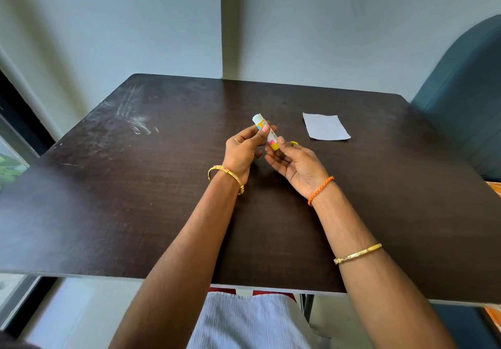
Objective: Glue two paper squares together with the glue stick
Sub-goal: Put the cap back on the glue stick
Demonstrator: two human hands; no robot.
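Note:
A yellow and white glue stick (267, 131) is held tilted above the middle of the dark table (135, 199), its white tip pointing up and away. My left hand (244, 150) grips its middle with thumb and fingers. My right hand (295, 164) holds the yellow bottom end between thumb and fingertips. A small yellow piece (294, 143), maybe the cap, peeks out behind my right fingers. White paper (325, 126) lies flat on the table to the right of the hands; whether it is one sheet or two stacked I cannot tell.
White smears (138, 123) mark the table's far left part. A blue-green chair back (466, 99) stands at the right edge. A wall rises just behind the table, and a dark window frame (16, 120) is at the left.

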